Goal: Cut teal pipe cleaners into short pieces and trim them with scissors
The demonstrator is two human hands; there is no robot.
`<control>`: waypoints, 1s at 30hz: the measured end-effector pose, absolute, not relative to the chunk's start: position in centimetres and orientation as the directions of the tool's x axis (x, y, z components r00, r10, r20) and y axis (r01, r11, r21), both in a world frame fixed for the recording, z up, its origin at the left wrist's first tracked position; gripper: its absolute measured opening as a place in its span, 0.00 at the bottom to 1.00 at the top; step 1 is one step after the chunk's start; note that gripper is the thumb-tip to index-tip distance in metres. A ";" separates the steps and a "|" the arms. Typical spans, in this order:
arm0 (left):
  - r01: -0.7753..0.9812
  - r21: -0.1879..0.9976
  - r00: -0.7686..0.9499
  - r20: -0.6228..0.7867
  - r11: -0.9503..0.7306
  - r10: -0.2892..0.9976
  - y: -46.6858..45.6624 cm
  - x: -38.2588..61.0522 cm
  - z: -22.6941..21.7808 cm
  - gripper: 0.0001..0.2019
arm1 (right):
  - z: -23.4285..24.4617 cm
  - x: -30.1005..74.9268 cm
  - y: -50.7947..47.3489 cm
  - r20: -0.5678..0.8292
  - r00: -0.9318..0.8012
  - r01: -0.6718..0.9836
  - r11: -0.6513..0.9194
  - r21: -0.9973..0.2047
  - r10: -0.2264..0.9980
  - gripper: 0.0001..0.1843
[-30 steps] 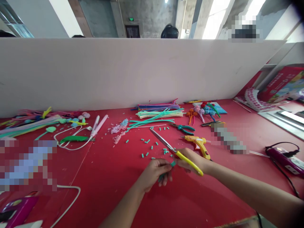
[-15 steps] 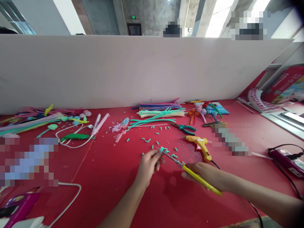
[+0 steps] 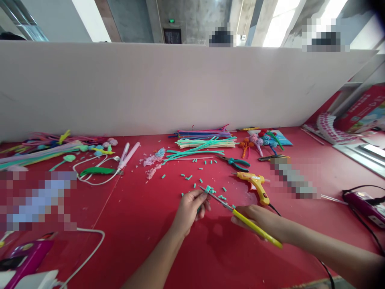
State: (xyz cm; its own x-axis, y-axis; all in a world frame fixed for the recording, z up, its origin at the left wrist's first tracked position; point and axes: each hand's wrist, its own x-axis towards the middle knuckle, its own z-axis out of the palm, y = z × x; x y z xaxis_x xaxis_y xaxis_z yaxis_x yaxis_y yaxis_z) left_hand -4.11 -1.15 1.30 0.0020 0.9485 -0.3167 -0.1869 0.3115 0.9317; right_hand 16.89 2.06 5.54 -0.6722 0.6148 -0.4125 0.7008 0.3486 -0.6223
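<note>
My left hand (image 3: 191, 206) is closed, pinching a teal pipe cleaner (image 3: 208, 189) whose short end sticks out beyond the fingertips. The rest of it is mostly hidden in the palm. My right hand (image 3: 255, 216) grips scissors (image 3: 255, 227) with yellow handles. Their metal blades reach left across the teal end, right by my left fingertips; whether they are fully closed cannot be made out. Around and beyond the blades, several short teal cut pieces (image 3: 188, 177) lie scattered on the red table (image 3: 144, 245).
Bundles of long pipe cleaners (image 3: 207, 142) lie before the white partition (image 3: 150, 88). To the right are pliers (image 3: 237, 163), a yellow glue gun (image 3: 254, 185) with its cord, and finished pipe-cleaner pieces (image 3: 264, 140). A pink hot-styling tool (image 3: 128, 156) and a white cable lie left.
The view has shifted slightly. Both hands keep nearly the same pose, with the scissor blades still at the teal pipe cleaner's end.
</note>
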 end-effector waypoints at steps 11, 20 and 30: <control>-0.177 0.934 0.009 -0.314 0.310 0.949 -1.2 -4.1 1.2 0.14 | 5.0 17.2 2.0 -0.395 -0.672 0.680 0.311 -0.664 0.627 0.21; -0.235 0.928 0.024 -0.293 0.291 0.956 -1.0 -4.2 0.3 0.13 | 5.3 16.7 2.1 -0.470 -0.686 0.673 0.239 -0.700 0.555 0.21; -0.276 0.912 0.015 -0.311 0.302 0.950 -0.8 -4.4 0.3 0.12 | 5.0 16.5 2.7 -0.462 -0.721 0.639 0.238 -0.731 0.516 0.22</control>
